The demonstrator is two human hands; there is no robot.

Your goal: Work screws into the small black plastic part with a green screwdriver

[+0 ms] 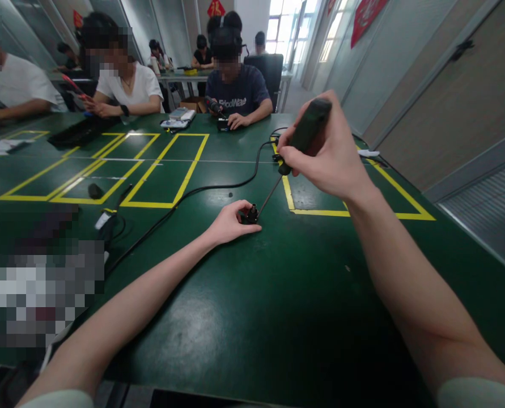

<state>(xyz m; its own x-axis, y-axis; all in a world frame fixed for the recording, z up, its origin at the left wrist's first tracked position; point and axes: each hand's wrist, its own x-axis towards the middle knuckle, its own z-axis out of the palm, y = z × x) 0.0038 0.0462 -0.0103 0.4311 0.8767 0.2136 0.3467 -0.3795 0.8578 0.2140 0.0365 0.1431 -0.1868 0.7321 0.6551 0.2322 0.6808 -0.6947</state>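
Note:
My left hand (pixel 234 222) rests on the green table (pixel 218 306), its fingers closed around a small black part (pixel 251 215) with a short upright post. What kind of part it is I cannot make out. Above and to the right, my right hand (pixel 326 153) grips a screwdriver (pixel 306 131) by its thick dark handle. The screwdriver slants down to the left, and its thin metal shaft (pixel 271 195) reaches the right side of the black part. Whether the tip sits in a screw is too small to tell.
A black cable (pixel 218 187) runs across the table behind my left hand. Yellow tape (pixel 320 213) marks rectangles on the tabletop. A black tray (pixel 82 132) lies at the far left. Across the table a person in a dark T-shirt (pixel 239 96) handles a black tool; two others sit further left.

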